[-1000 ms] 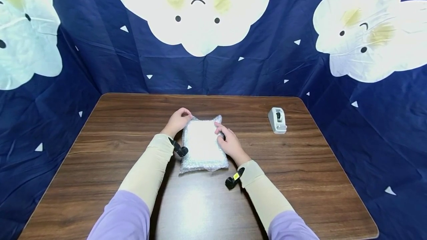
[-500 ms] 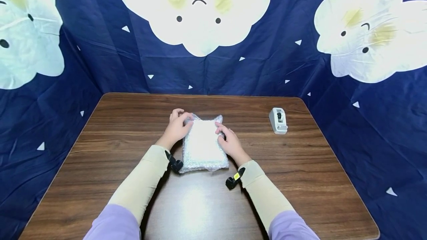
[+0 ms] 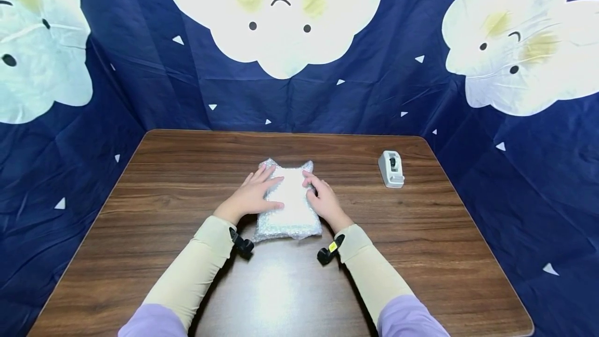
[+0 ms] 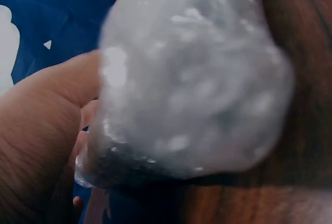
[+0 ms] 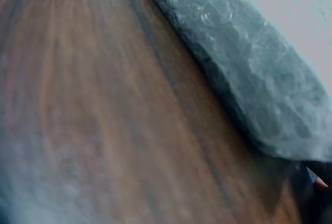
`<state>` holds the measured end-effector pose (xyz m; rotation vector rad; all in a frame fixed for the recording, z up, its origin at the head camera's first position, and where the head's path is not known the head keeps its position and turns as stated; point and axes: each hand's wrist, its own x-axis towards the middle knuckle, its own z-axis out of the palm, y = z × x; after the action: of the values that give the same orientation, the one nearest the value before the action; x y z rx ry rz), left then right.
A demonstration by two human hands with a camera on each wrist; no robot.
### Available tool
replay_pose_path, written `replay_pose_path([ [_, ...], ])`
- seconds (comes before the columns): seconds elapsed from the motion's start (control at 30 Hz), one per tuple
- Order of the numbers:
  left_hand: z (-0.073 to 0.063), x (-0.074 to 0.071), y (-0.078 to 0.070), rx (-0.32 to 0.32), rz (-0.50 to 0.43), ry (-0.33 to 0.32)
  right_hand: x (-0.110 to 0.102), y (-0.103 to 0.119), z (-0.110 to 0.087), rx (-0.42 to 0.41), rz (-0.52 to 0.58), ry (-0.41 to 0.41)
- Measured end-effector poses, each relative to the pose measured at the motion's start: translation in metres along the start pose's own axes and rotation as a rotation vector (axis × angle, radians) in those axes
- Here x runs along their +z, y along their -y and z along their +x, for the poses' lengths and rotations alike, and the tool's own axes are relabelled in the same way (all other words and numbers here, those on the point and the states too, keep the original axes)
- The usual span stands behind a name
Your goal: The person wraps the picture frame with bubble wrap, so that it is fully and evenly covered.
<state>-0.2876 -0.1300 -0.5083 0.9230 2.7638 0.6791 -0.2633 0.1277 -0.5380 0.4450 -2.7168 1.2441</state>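
Observation:
A flat, white, rectangular item wrapped in bubble wrap [image 3: 292,207] lies near the middle of the table. My left hand [image 3: 252,196] rests across its left side with the fingers spread and the thumb reaching over the white top. Along the right edge is my right hand [image 3: 326,205], its index finger and thumb loosely bent at the wrap. In the left wrist view the shiny wrap [image 4: 197,89] fills the middle, beside part of the left hand [image 4: 31,136]. The right wrist view holds the wrapped edge [image 5: 249,63] and only a fingertip at lower right.
On the brown wooden table [image 3: 444,254], a white tape dispenser [image 3: 391,169] stands at the back right, apart from both hands. A dark blue curtain [image 3: 299,103] with cloud prints hangs behind the table and along its sides.
My left hand has left the package's top-left corner, come nearer, and spread its fingers over the left side. The right hand and package have stayed about where they were.

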Motion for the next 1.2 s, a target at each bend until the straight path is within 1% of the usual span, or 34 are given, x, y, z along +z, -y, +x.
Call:
replay_pose_path([
  [0.17, -0.002, 0.007, -0.001, -0.034, 0.023, 0.008, -0.005, 0.0, -0.001, -0.042, -0.086, 0.085],
  [0.3, -0.001, 0.012, -0.001, -0.056, 0.035, 0.003, -0.011, 0.001, -0.004, -0.076, -0.177, 0.18],
  [0.4, -0.001, 0.013, -0.001, -0.071, 0.031, 0.003, -0.014, 0.002, -0.005, -0.076, -0.237, 0.247],
  [0.5, -0.001, 0.013, -0.002, -0.085, 0.038, 0.008, -0.015, 0.002, -0.004, -0.08, -0.283, 0.284],
  [0.63, 0.0, 0.014, -0.003, -0.107, 0.063, 0.017, -0.015, 0.001, -0.002, -0.076, -0.302, 0.313],
  [0.73, 0.0, 0.014, -0.004, -0.119, 0.065, 0.024, -0.014, 0.0, 0.0, -0.067, -0.306, 0.326],
  [1.0, 0.002, 0.013, -0.003, -0.127, 0.046, 0.018, -0.013, 0.001, 0.003, -0.065, -0.296, 0.331],
  [1.2, 0.005, 0.011, -0.004, -0.133, 0.018, -0.001, -0.014, -0.001, 0.008, -0.065, -0.278, 0.318],
])
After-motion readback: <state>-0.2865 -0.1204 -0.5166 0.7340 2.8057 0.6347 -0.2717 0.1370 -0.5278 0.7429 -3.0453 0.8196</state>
